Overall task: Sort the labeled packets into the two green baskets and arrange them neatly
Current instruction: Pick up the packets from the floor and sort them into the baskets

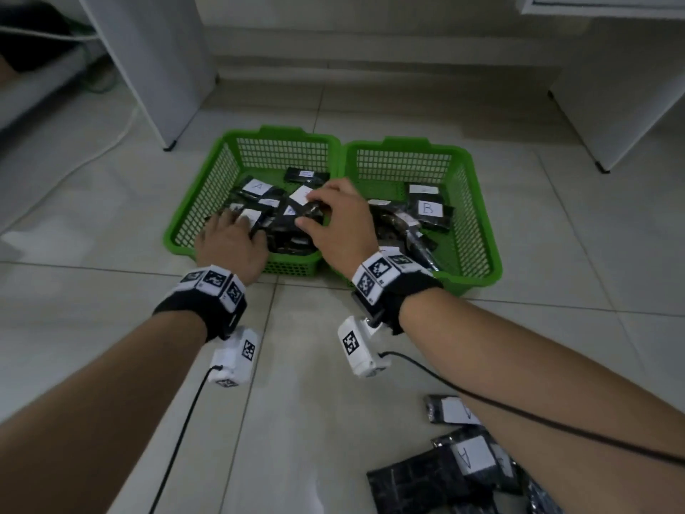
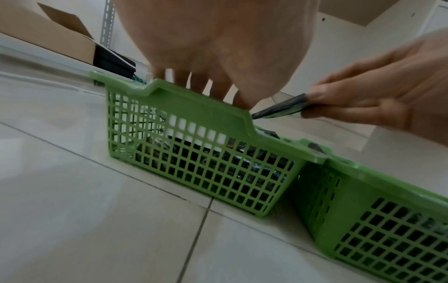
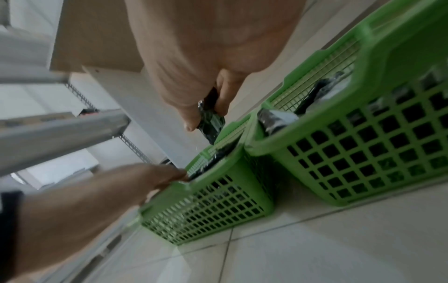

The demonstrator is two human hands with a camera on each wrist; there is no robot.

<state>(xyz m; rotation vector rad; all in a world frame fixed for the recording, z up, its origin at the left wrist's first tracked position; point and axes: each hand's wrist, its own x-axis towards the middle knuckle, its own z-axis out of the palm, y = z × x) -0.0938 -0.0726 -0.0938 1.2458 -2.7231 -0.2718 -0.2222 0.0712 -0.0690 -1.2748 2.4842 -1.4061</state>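
Observation:
Two green baskets sit side by side on the tiled floor. The left basket (image 1: 185, 231) holds several black packets with white labels, one marked A (image 1: 257, 187). The right basket (image 1: 482, 217) holds several more, one marked B (image 1: 428, 209). My right hand (image 1: 333, 217) reaches over the left basket and pinches a black packet (image 2: 281, 108) between thumb and fingers (image 3: 211, 116). My left hand (image 1: 231, 237) lies over the near left part of the left basket, fingers extended down onto the packets (image 2: 194, 84).
Several more black labelled packets (image 1: 467, 454) lie on the floor at the lower right, under my right forearm. White furniture legs (image 1: 170, 146) stand behind the baskets. A cardboard box (image 2: 48, 38) sits to the left. Cables hang from both wrist cameras.

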